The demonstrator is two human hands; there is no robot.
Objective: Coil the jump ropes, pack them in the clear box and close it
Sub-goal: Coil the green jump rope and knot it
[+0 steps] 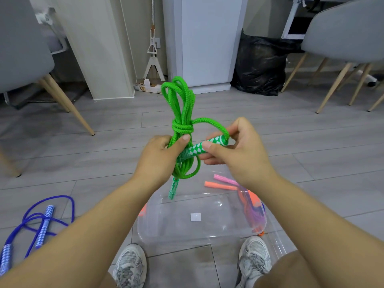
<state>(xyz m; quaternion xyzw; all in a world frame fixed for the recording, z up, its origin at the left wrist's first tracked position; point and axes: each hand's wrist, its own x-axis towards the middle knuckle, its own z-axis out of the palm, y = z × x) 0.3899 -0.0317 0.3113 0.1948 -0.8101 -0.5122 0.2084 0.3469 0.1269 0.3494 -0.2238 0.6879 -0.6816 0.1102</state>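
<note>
At the bottom edge of the frame two grey shoes [129, 265] bracket the clear box [207, 231], which lies on the floor [311, 163] at lower centre and looks open, though whether this clear shell is the tray or the lid I cannot tell. Pink and orange ropes [252, 204] bunch at its right end with their handles poking past the far rim; whether they sit inside or under the plastic is unclear. At lower left a blue jump rope [44, 223] lies loose and uncoiled on the floor, well apart from the box. Above the box, at frame centre, both hands work the green jump rope [180, 104]. The left hand [160, 154] has its grip closed around the gathered strands, thumb pressed just under the wraps [182, 127] that cinch the bundle, while one handle [173, 189] dangles below it toward the box. The right hand [239, 150] pinches the other, checked handle [207, 145] between thumb and curled fingers, a short run of cord arcing from it back to the wraps. The step in hand looks like finishing the tie on the green coil. The next move calls for securing that free end without loosening the wraps, then lowering the bundle into the box; the blue rope remains to be coiled before closing. Beyond, chairs [342, 38] and a black bag [259, 63] stand at the top of the frame.
</note>
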